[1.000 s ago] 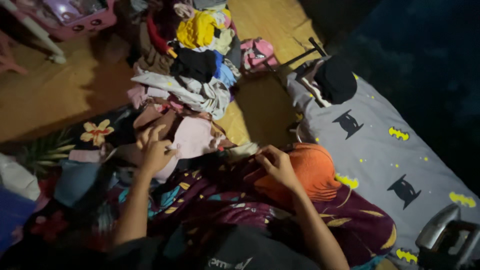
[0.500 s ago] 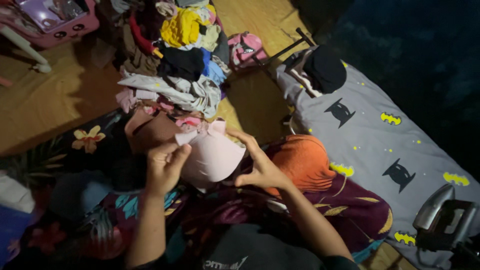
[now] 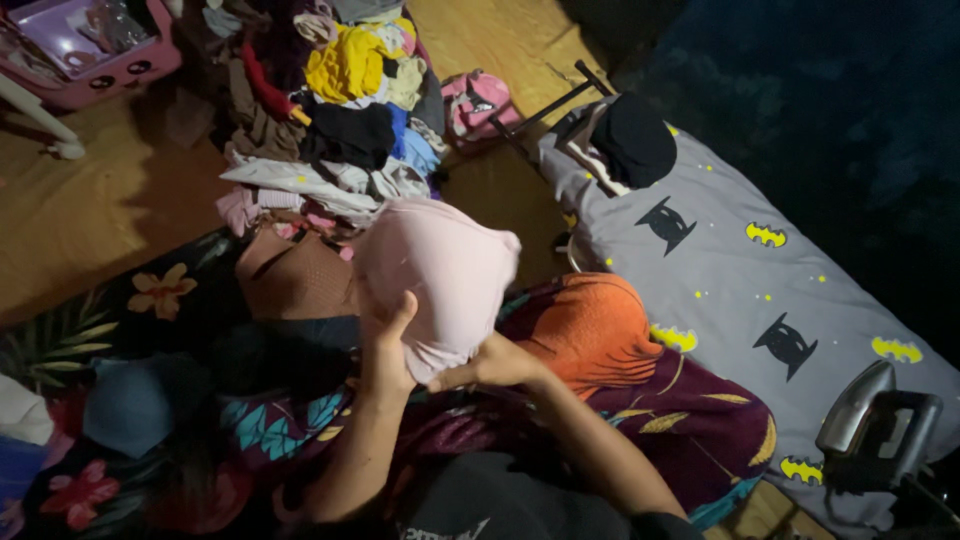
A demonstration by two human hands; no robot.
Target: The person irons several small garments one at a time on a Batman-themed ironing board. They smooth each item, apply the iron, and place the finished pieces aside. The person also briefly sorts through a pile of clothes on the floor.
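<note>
A: Pink garment (image 3: 440, 275), right in the middle of the view, lifted clear of the lap and bunched into a rounded bundle in front of the clothes pile (image 3: 330, 120).

B: And both hands are on it. The left hand (image 3: 385, 345) grips it from below, thumb up against the cloth, fingers closed into the fabric.

A: The right hand (image 3: 490, 365) pinches the lower edge from the other side, closed on the same cloth. The two hands sit just beside each other.

B: Under them, a dark floral cloth (image 3: 640, 420) spreads across the lap, with an orange garment (image 3: 590, 330) lying on it, just right of the bundle.

A: Off to the right, a grey patterned sheet (image 3: 740, 290), a black item (image 3: 630, 140) at its far end, and an iron (image 3: 875, 425) at the near corner.
</note>
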